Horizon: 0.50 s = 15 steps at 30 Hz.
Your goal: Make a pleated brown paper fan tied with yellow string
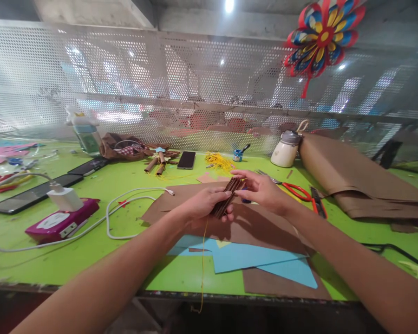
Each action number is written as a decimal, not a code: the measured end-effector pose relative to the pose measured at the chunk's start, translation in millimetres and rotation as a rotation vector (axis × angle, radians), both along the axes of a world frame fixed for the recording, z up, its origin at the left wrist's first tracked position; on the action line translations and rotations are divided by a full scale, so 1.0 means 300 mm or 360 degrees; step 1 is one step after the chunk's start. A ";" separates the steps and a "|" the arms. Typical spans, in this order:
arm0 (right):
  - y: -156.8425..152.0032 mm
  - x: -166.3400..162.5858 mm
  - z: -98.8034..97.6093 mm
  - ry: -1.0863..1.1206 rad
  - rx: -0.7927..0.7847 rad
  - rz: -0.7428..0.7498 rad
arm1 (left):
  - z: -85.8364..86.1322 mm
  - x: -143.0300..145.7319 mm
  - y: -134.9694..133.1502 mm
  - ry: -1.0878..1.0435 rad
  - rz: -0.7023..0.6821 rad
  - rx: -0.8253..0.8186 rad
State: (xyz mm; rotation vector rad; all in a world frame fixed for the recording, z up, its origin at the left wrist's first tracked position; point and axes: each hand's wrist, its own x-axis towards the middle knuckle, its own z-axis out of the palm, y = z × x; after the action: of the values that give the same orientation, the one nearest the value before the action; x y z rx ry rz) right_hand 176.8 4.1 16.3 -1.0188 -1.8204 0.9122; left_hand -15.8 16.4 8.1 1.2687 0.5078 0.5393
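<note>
left grip (206, 204) closed round the brown bundle (234, 183); right grip (261, 189) at its side, pinch unclear. light, even pressure should keep edges aligned; thread (203, 262) hangs below.

Looks forward and down from head height, in a single view; sits close behind left hand (205, 204) and right hand (263, 189), spans table (31, 269) to perforated screen (181, 60).
</note>
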 end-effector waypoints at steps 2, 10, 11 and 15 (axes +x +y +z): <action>-0.004 -0.001 0.001 0.0034 -0.0012 0.0040 | -0.003 -0.002 0.000 -0.0050 -0.0018 -0.0034; 0.003 -0.019 -0.038 -0.0036 0.0003 -0.0034 | -0.037 0.028 -0.020 0.0074 -0.0023 0.0008; 0.007 -0.026 -0.044 -0.0068 0.0031 -0.0056 | -0.042 0.031 -0.022 0.0096 -0.0010 0.0034; 0.018 -0.051 -0.054 -0.0117 0.0118 -0.0081 | -0.050 0.031 -0.023 0.0106 -0.0008 0.0052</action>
State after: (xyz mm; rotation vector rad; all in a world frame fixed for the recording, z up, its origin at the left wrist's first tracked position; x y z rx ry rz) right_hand 161.5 9.5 0.0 -1.0593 -1.8662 0.7798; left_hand -6.5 9.5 -6.9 1.3222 0.5534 0.5040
